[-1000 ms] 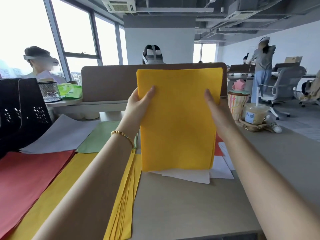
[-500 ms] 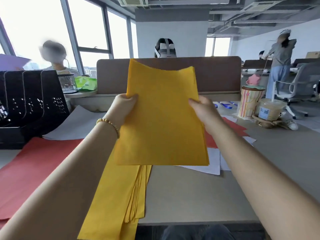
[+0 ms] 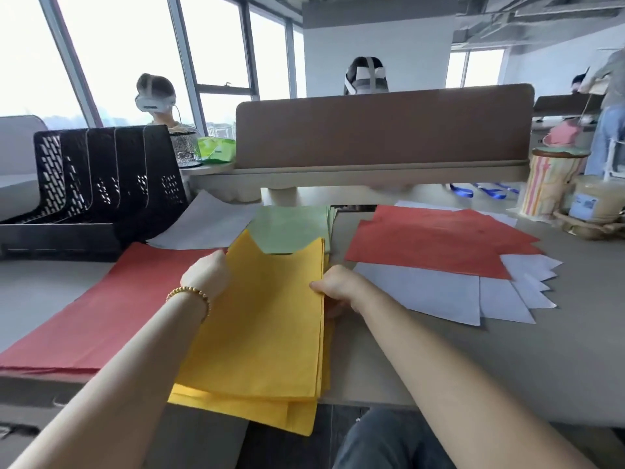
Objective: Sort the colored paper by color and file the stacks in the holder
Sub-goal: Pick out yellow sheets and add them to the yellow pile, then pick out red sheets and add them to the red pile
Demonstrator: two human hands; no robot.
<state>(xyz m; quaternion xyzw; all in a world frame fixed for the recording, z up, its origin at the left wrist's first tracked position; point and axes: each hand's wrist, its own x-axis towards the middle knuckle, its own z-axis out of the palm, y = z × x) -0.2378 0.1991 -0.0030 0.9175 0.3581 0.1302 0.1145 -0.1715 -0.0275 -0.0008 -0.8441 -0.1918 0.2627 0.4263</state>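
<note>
Lying at the near edge of the grey bench [image 3: 439,363], the stack of yellow paper sheets [image 3: 267,330] is gripped by the left hand [image 3: 206,275] at its far-left edge and the right hand [image 3: 338,287] at its right edge. Black mesh file holder [image 3: 101,184] stands far left.

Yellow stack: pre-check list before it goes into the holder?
1. Both hands on yellow stack: ok, left hand at left edge, right hand at right edge.
2. Grip firmness: cannot tell.
3. Edges squared: not ok, lower sheets fan out at the near end.
4. Holder slots free: cannot tell, though no paper shows above them.
5. Other colors sorted: not ok, red sheets and white sheets overlap at right.
</note>
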